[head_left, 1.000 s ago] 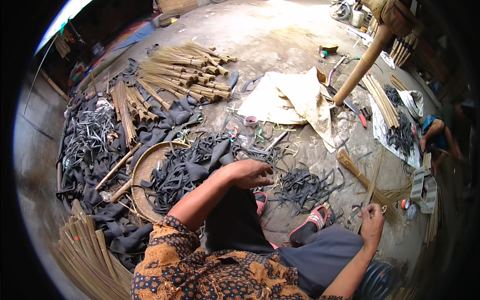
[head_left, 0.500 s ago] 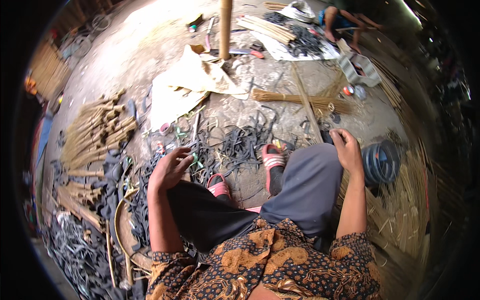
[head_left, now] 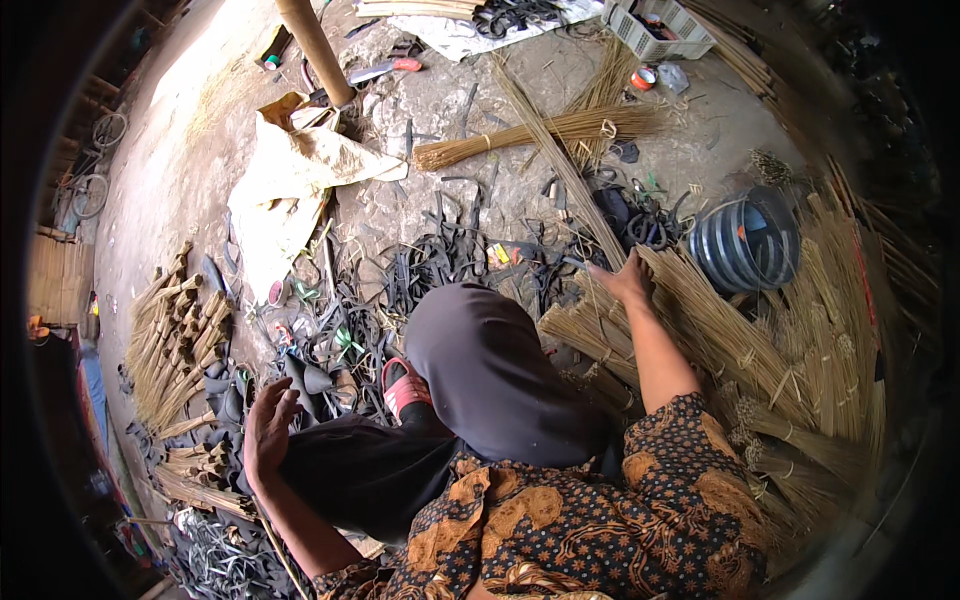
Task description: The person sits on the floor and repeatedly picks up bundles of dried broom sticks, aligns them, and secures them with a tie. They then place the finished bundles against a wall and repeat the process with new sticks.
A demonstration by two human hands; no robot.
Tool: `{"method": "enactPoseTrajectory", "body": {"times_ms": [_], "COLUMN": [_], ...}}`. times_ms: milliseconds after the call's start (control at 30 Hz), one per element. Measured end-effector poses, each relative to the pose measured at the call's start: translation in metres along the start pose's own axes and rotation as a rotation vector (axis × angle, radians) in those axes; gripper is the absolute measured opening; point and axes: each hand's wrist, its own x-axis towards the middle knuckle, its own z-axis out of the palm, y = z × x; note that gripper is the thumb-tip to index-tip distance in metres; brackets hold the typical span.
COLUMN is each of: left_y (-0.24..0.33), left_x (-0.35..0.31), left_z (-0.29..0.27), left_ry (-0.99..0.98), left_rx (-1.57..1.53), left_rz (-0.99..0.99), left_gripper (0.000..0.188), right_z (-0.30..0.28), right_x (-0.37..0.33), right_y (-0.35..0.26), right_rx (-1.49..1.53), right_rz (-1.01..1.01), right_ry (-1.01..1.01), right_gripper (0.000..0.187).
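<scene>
My right hand (head_left: 630, 281) reaches forward with thumb and fingers apart, just beside a long flat wooden strip (head_left: 568, 178) and black rubber-like strips (head_left: 655, 225). A tied bundle of thin straw-coloured stalks (head_left: 710, 315) lies against its right side, and more stalks (head_left: 585, 335) lie below it. A small grey-blue tip (head_left: 572, 262) shows by the thumb; whether I touch it I cannot tell. My left hand (head_left: 268, 428) hovers at the left beside my dark-trousered leg, fingers loosely bent and apart, with nothing in it.
A black ribbed bucket (head_left: 742, 243) tilts at the right. Ahead lie a tied stalk bundle (head_left: 520, 138), a pale sack (head_left: 285, 200), a red-handled knife (head_left: 385, 68) and a bamboo post (head_left: 318, 55). A white crate (head_left: 660, 38) stands far right. Short stalk bundles (head_left: 180, 340) are stacked left.
My body and view have turned rightward and leaned forward. My right hand has gone from above my knee down to the stalks and strips. My left hand stays empty at the left.
</scene>
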Motion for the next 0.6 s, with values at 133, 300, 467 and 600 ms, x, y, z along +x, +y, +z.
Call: {"method": "enactPoseTrajectory", "body": {"times_ms": [133, 300, 467, 600], "left_y": [0.010, 0.022, 0.041, 0.056], "left_x": [0.006, 0.008, 0.009, 0.020], "left_z": [0.002, 0.012, 0.020, 0.024], "left_ry": [0.006, 0.007, 0.018, -0.011], "left_rx": [0.139, 0.139, 0.217, 0.237], "left_rz": [-0.048, -0.093, -0.128, -0.122], "left_gripper": [0.052, 0.048, 0.045, 0.043], "right_z": [0.036, 0.070, 0.058, 0.020], "right_x": [0.015, 0.057, 0.086, 0.070], "right_y": [-0.015, 0.004, 0.016, -0.010], "right_rx": [-0.180, -0.253, -0.034, -0.007], "right_rz": [0.033, 0.010, -0.200, -0.272], "right_ry": [0.011, 0.226, 0.197, 0.242], "right_gripper": [0.136, 0.097, 0.045, 0.026]}}
